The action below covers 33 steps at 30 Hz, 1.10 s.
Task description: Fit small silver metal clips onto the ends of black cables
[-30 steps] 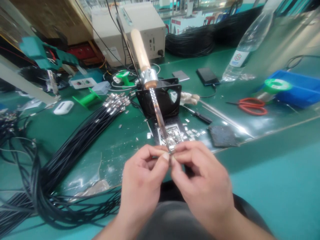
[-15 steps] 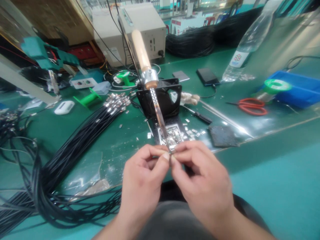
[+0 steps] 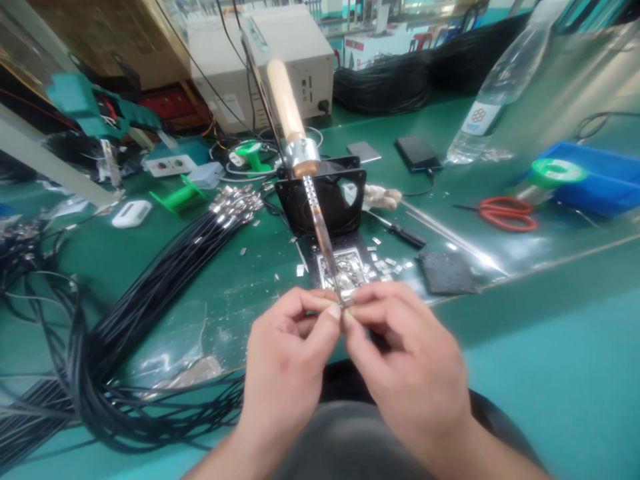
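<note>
Left hand (image 3: 287, 357): pinching tiny part (image 3: 342, 305).
Right hand (image 3: 407, 360): likewise, meeting the left.
Soldering iron (image 3: 311, 193): tip at part; joint's progress unclear.
Cables (image 3: 165, 277): metal-ended, seemingly done.
Loose metal pieces (image 3: 350, 265): seemingly left to use.

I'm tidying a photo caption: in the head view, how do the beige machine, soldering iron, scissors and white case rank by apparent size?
Largest to smallest:
1. Beige machine
2. Soldering iron, long but slim
3. Scissors
4. White case
</note>
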### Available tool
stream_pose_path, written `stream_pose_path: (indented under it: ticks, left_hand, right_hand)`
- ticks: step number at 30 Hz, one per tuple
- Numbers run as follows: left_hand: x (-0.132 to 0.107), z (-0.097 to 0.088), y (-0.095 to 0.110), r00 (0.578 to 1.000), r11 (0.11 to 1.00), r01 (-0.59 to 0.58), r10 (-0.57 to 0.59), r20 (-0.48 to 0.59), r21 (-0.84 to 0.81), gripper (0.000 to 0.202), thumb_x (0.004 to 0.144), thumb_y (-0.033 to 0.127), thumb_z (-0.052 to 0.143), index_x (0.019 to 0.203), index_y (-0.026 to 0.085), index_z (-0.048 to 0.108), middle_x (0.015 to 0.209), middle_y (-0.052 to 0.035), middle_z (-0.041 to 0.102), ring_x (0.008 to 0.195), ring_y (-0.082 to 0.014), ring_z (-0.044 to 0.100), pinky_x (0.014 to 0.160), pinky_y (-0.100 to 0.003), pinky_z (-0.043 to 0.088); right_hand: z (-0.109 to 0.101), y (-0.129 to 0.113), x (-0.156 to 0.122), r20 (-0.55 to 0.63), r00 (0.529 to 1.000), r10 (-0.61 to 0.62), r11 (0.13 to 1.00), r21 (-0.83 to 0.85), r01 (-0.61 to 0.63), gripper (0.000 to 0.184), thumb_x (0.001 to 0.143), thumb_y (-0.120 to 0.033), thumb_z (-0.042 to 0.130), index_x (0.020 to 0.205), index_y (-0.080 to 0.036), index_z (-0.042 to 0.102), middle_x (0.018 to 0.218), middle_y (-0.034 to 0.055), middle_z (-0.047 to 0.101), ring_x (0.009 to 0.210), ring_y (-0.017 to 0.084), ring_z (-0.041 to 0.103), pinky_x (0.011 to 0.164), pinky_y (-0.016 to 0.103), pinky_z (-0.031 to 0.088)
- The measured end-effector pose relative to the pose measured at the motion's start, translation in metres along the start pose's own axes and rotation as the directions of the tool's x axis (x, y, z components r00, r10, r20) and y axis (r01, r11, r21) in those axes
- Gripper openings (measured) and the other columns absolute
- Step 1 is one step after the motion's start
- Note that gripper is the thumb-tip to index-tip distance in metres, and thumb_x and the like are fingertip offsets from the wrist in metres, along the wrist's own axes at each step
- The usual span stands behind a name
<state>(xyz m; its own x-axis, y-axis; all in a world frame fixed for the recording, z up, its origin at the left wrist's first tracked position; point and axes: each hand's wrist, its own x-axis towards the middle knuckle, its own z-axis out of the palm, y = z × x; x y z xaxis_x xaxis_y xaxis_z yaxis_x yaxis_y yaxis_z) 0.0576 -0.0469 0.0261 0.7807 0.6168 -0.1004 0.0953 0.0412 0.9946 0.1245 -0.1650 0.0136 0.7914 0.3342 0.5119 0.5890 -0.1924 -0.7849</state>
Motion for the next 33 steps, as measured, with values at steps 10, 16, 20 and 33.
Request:
stream_pose_path:
  ticks: [10, 16, 20, 33]
  left_hand:
    - [-0.001, -0.002, -0.004, 0.999, 0.999, 0.040, -0.039, 0.026, -0.030, 0.014, 0.090, 0.017, 0.076, 0.076, 0.020, 0.075, 0.094, -0.0004, 0.079, 0.085, -0.0136, 0.073, 0.077, -0.019, 0.057]
    - [0.001, -0.005, -0.006, 0.990, 0.989, 0.128, -0.123, 0.072, -0.076, 0.015, 0.090, 0.017, 0.075, 0.075, 0.019, 0.073, 0.089, -0.0018, 0.079, 0.076, -0.0119, 0.069, 0.063, -0.017, 0.050]
    - [0.002, -0.005, -0.004, 0.982, 0.979, 0.174, -0.164, 0.095, -0.106, 0.014, 0.088, 0.019, 0.076, 0.074, 0.018, 0.072, 0.081, -0.0008, 0.077, 0.049, -0.0041, 0.043, 0.043, -0.017, 0.028]
    - [0.006, -0.004, 0.003, 0.969, 0.965, 0.232, -0.217, 0.121, -0.123, 0.016, 0.085, 0.024, 0.080, 0.074, 0.016, 0.073, 0.068, 0.0021, 0.069, 0.046, -0.0025, 0.034, 0.042, -0.017, 0.023]
  right_hand:
    - [-0.001, 0.002, -0.003, 0.024, 0.992, 0.124, 0.986, 0.107, -0.126, 0.013, 0.088, -0.013, 0.069, 0.079, -0.020, 0.074, 0.094, 0.0049, 0.077, 0.081, 0.015, 0.078, 0.070, 0.022, 0.066]
    - [-0.006, 0.005, 0.003, 0.248, 0.878, 0.409, 0.811, 0.342, -0.474, 0.014, 0.094, -0.026, 0.070, 0.081, -0.020, 0.068, 0.070, 0.0003, 0.076, 0.052, 0.012, 0.070, 0.050, 0.021, 0.059]
    - [-0.005, 0.004, 0.004, 0.313, 0.833, 0.457, 0.726, 0.410, -0.552, 0.022, 0.094, -0.031, 0.072, 0.079, -0.020, 0.062, 0.060, -0.0020, 0.070, 0.046, 0.011, 0.063, 0.044, 0.020, 0.054]
    - [0.003, 0.011, -0.002, 0.223, 0.903, 0.368, 0.786, 0.444, -0.430, 0.013, 0.096, -0.026, 0.071, 0.088, -0.021, 0.062, 0.073, -0.0020, 0.070, 0.055, 0.009, 0.063, 0.048, 0.019, 0.053]
